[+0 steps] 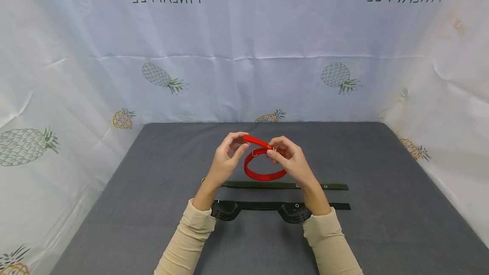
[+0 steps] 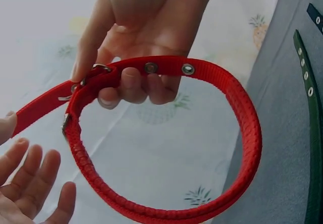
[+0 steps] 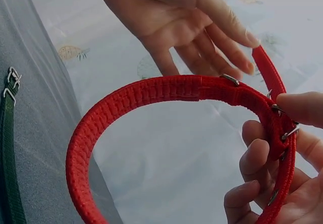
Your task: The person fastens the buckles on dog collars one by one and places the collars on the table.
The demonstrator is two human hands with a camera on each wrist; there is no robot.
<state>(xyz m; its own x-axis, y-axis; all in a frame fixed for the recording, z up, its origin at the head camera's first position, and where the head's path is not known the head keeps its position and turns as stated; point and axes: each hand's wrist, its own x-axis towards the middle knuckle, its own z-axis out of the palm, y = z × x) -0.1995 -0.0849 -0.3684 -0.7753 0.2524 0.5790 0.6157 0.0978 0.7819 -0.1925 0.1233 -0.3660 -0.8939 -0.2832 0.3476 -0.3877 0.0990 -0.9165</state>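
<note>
Both hands hold a red dog collar [image 1: 265, 177], formed into a loop above the table. The left hand [image 1: 226, 160] has its fingertips at the free end of the collar's strap, which sticks out past the buckle. Its other fingers are spread apart in the left wrist view. At the buckle [image 3: 288, 130], the right hand [image 1: 292, 160] pinches the overlapped strap between thumb and fingers, with several fingers curled under the band. Metal eyelets [image 2: 187, 69] show along the band. The padded part of the loop hangs down below the hands.
Behind the hands a dark green collar [image 1: 263, 185] lies stretched flat on the grey table [image 1: 153, 224]. Nearer, a black strap [image 1: 259, 206] with two perforated black pieces [image 1: 294, 213] lies parallel to it, partly under the forearms. Pineapple-print curtains [image 1: 244, 88] enclose the table.
</note>
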